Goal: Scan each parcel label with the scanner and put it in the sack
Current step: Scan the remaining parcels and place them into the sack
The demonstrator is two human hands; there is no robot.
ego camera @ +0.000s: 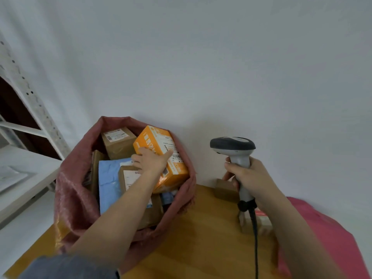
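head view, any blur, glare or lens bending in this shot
Head view: soft, even light, no harsh glare; a faint shadow on the wall behind the scanner. The shelf upright at left bows from wide-angle distortion. The orange box label print is too soft to read; the near sleeve is blurred.

The open red woven sack (pixel 76 200) is stood at the wooden desk's (pixel 197 238) nine o'clock edge. An orange cardboard box (pixel 155 141) is lodged in it at two o'clock, a brown carton (pixel 117 141) at twelve, a blue padded mailer (pixel 108 182) centrally. Two small brown parcels (pixel 225 190) are set at the desk's three o'clock.
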